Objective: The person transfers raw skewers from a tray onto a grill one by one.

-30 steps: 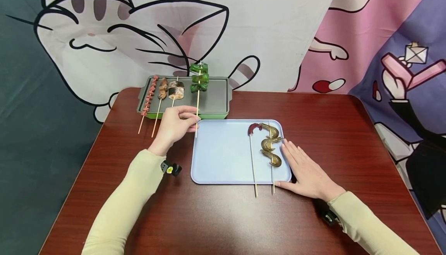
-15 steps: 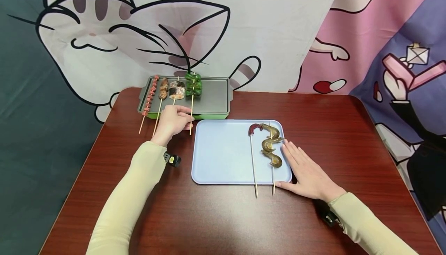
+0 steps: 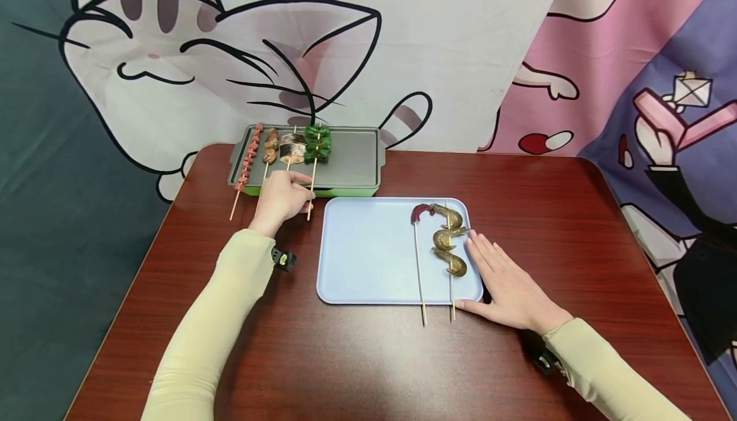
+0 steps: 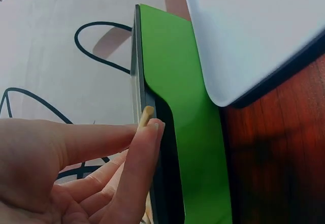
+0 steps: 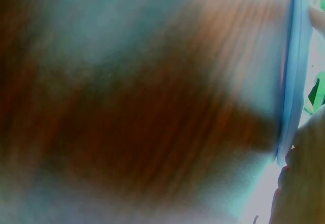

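My left hand (image 3: pixel 281 198) pinches the lower stick of a green pepper skewer (image 3: pixel 317 144) between thumb and fingers. Its green pieces lie over the dark grill plate (image 3: pixel 354 155), just right of a skewer with a pale, dark-edged chunk (image 3: pixel 292 148). In the left wrist view the stick's blunt end (image 4: pixel 147 113) pokes out between thumb and finger. My right hand (image 3: pixel 509 283) lies with straight fingers along the right edge of the light blue tray (image 3: pixel 368 251). On that tray are a shrimp skewer (image 3: pixel 449 240) and a dark red curled skewer (image 3: pixel 417 261).
Left on the grill are a skewer of small red pieces (image 3: pixel 249 157) and a brown meat skewer (image 3: pixel 270 147). The grill has a green base (image 4: pixel 172 66). Everything stands on a brown wooden table (image 3: pixel 368 363), with a printed cloth (image 3: pixel 472 50) behind.
The left hand has moved left and slightly down, bringing the green pepper skewer from above the grill's middle to beside the pale chunk skewer. The right hand has stayed still.
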Motion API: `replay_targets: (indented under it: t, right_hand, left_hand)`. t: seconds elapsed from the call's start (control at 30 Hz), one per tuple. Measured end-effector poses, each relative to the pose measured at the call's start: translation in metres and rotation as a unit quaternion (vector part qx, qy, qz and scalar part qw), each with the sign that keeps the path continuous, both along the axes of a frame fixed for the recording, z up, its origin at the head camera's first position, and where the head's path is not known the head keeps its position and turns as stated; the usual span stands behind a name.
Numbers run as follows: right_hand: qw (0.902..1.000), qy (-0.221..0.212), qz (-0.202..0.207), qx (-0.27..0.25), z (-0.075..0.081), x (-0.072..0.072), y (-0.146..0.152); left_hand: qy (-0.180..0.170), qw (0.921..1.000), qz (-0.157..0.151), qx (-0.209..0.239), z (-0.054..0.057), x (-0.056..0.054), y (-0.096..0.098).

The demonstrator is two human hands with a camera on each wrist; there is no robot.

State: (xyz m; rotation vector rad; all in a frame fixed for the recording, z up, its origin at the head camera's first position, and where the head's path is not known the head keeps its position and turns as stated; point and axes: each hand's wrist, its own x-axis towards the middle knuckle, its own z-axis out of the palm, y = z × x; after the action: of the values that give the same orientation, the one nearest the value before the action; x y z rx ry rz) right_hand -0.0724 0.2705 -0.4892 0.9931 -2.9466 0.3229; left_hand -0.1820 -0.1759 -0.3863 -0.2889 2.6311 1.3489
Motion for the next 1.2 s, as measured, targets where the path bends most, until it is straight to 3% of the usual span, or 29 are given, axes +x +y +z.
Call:
replay_targets:
  t: [0.27, 0.47, 0.77, 0.97, 1.2]
  right_hand:
    - [0.9997, 0.017, 0.014, -0.013, -0.001, 0.000, 0.001]
    - [0.9996, 0.021, 0.012, -0.012, -0.001, 0.000, 0.001]
    - [0.9998, 0.017, 0.010, -0.007, 0.000, -0.001, 0.001]
    - [0.9998, 0.018, 0.012, -0.005, 0.000, -0.001, 0.001]
    - [0.9998, 0.014, 0.010, -0.004, 0.000, -0.001, 0.001]
  left_hand:
    - [0.016, 0.9989, -0.003, -0.044, -0.003, 0.001, -0.002]
    - [0.045, 0.9970, -0.009, -0.062, 0.004, 0.007, -0.005]
    - [0.099, 0.9945, -0.016, -0.029, 0.026, 0.021, 0.003]
    - [0.123, 0.9917, -0.028, 0.025, 0.029, 0.034, 0.020]
    - [0.115, 0.9900, -0.047, 0.067, 0.028, 0.047, 0.041]
